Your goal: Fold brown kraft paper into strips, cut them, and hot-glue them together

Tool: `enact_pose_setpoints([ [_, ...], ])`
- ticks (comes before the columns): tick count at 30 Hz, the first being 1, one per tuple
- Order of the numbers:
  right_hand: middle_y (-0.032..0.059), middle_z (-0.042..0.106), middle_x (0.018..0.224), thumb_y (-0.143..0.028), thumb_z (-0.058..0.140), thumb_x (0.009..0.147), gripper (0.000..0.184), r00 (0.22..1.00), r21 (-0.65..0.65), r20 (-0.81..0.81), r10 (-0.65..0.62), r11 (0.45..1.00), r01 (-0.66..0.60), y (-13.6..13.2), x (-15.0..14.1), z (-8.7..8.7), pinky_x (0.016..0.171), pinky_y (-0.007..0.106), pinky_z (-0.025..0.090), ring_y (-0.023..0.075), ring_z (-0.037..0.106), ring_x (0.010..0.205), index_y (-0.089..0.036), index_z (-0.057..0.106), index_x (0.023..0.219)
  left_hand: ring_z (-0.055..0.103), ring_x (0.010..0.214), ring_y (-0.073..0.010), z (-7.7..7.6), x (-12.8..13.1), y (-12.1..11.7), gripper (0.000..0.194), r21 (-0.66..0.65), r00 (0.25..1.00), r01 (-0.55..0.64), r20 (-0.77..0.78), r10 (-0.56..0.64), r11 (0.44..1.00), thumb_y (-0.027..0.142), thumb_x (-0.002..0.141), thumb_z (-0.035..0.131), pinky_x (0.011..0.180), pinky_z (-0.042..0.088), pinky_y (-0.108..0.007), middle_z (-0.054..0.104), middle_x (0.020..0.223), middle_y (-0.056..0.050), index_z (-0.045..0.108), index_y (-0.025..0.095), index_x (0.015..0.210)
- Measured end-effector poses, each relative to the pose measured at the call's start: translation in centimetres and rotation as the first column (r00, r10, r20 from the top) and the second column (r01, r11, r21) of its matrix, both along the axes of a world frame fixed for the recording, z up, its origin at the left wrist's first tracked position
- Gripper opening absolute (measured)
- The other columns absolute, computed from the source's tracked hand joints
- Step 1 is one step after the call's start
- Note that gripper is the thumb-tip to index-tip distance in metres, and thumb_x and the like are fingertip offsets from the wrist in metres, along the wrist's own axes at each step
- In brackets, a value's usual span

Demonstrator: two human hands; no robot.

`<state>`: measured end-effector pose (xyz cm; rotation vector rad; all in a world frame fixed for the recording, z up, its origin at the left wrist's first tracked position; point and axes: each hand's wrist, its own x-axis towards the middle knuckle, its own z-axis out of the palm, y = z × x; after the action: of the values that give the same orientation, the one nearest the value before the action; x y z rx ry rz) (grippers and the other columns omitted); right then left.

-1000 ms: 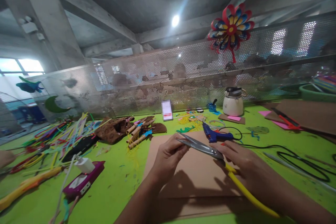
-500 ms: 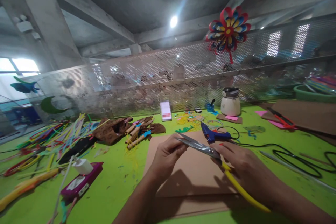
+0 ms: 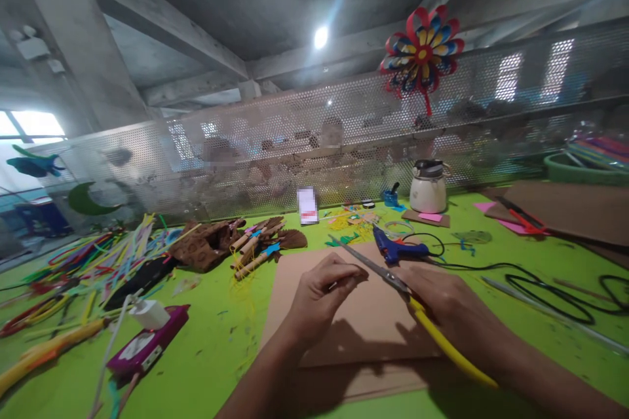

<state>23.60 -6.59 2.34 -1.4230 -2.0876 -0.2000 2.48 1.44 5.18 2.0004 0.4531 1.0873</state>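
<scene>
My right hand (image 3: pixel 439 301) grips yellow-handled scissors (image 3: pixel 373 265). Their thin metal blades point up and to the left over a brown cardboard sheet (image 3: pixel 366 330) on the green table. Just below the blades is my left hand (image 3: pixel 322 294), its fingers curled in a pinch; what the fingertips hold, if anything, is too small to see. The yellow handle (image 3: pixel 449 353) runs back under my right wrist. A blue glue gun (image 3: pixel 393 251) lies just beyond the scissors' tip, at the cardboard's far edge.
Black cable (image 3: pixel 540 285) loops at the right. A cream kettle (image 3: pixel 427 193) stands by the perforated metal screen. Brown paper rolls (image 3: pixel 255 245) and coloured strips (image 3: pixel 98 255) lie left. A purple box with a white charger (image 3: pixel 147 334) is near left. More cardboard (image 3: pixel 574 209) lies far right.
The scissor blades, held wide between both hands before, now look narrow and closed. My left hand has let go of the blade tip and sits pinched just under it. The view shifted slightly.
</scene>
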Motion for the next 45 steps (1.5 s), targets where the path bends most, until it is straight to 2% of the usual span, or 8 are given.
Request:
enact_pose_setpoints([
  [3, 0.0065, 0.066, 0.082, -0.012, 0.045, 0.08, 0.029, 0.998, 0.068, -0.053, -0.029, 0.997, 0.032, 0.5, 0.3, 0.1, 0.066, 0.027, 0.046, 0.0197, 0.062, 0.073, -0.02, 0.063, 0.101, 0.055, 0.08, -0.016, 0.1, -0.2, 0.0, 0.016, -0.031, 1.0, -0.006, 0.0, 0.006, 1.0, 0.026, 0.084, 0.06, 0.071, 0.044, -0.027, 0.061, 0.086, -0.008, 0.071, 0.016, 0.089],
  [7, 0.0063, 0.068, 0.084, -0.023, 0.044, 0.086, 0.022, 0.963, 0.099, -0.186, -0.193, 0.972, 0.214, 1.6, 1.5, 0.2, 0.063, 0.028, 0.045, 0.0201, 0.063, 0.072, -0.02, 0.063, 0.096, 0.049, 0.07, -0.0121, 0.2, -0.5, -0.1, 0.021, -0.098, 0.999, -0.035, -0.01, 0.034, 0.995, 0.032, 0.086, 0.058, 0.062, 0.04, -0.024, 0.057, 0.081, -0.006, 0.069, 0.015, 0.092],
  [11, 0.0052, 0.07, 0.082, -0.024, 0.043, 0.086, 0.024, 0.918, 0.013, -0.107, -0.381, 0.923, 0.385, 2.5, 2.7, -0.3, 0.061, 0.03, 0.043, 0.0224, 0.064, 0.07, -0.022, 0.063, 0.099, 0.04, 0.057, -0.0066, -0.2, -0.7, -0.1, 0.028, -0.266, 1.0, 0.006, -0.017, -0.011, 0.964, 0.039, 0.087, 0.054, 0.051, 0.032, -0.02, 0.048, 0.073, -0.001, 0.066, 0.015, 0.097],
  [14, 0.0072, 0.071, 0.087, -0.017, 0.039, 0.085, 0.031, 0.904, -0.007, -0.04, -0.425, 0.905, 0.425, 3.0, 2.9, -0.9, 0.063, 0.031, 0.043, 0.0234, 0.065, 0.074, -0.021, 0.063, 0.105, 0.037, 0.054, -0.0058, -0.5, -0.8, 0.0, 0.03, -0.38, 0.998, 0.061, 0.023, -0.057, 0.923, 0.04, 0.088, 0.052, 0.048, 0.026, -0.02, 0.045, 0.07, 0.0, 0.063, 0.015, 0.098],
  [19, 0.0112, 0.067, 0.104, -0.017, 0.044, 0.081, 0.036, 0.915, -0.028, -0.009, -0.404, 0.914, 0.404, 3.4, 2.6, -1.7, 0.076, 0.037, 0.045, 0.0278, 0.061, 0.091, -0.019, 0.06, 0.113, 0.039, 0.06, -0.0074, -0.9, -0.9, 0.2, 0.028, -0.443, 0.992, 0.119, 0.093, -0.087, 0.888, 0.039, 0.087, 0.055, 0.054, 0.027, -0.022, 0.046, 0.07, -0.001, 0.063, 0.013, 0.096],
  [24, 0.0141, 0.062, 0.109, -0.025, 0.05, 0.079, 0.041, 0.932, -0.078, -0.011, -0.363, 0.929, 0.361, 3.8, 2.5, -2.2, 0.085, 0.041, 0.045, 0.0301, 0.055, 0.101, -0.016, 0.059, 0.118, 0.041, 0.063, -0.0082, -0.9, -0.9, 0.4, 0.035, -0.48, 0.982, 0.171, 0.153, -0.11, 0.861, 0.036, 0.088, 0.055, 0.058, 0.028, -0.023, 0.046, 0.071, -0.001, 0.06, 0.014, 0.114],
  [36, 0.0111, 0.06, 0.11, -0.026, 0.051, 0.077, 0.05, 0.966, -0.204, 0.041, -0.254, 0.945, 0.257, 3.3, 1.6, -3.5, 0.081, 0.037, 0.043, 0.0275, 0.056, 0.098, -0.024, 0.053, 0.127, 0.05, 0.061, -0.0092, -0.4, -1.0, 0.4, 0.033, -0.599, 0.945, 0.291, 0.3, -0.128, 0.746, 0.032, 0.086, 0.057, 0.058, 0.038, -0.022, 0.053, 0.073, -0.004, 0.06, 0.01, 0.111],
  [45, 0.0087, 0.06, 0.11, -0.027, 0.053, 0.075, 0.048, 0.979, -0.325, 0.016, -0.201, 0.925, 0.195, 2.6, 0.8, -3.6, 0.08, 0.033, 0.04, 0.0255, 0.057, 0.098, -0.028, 0.055, 0.123, 0.064, 0.072, -0.0195, -0.4, -1.0, 0.5, 0.03, -0.577, 0.952, 0.245, 0.294, -0.082, 0.779, 0.036, 0.081, 0.063, 0.069, 0.049, -0.033, 0.064, 0.079, -0.009, 0.058, 0.011, 0.096],
])
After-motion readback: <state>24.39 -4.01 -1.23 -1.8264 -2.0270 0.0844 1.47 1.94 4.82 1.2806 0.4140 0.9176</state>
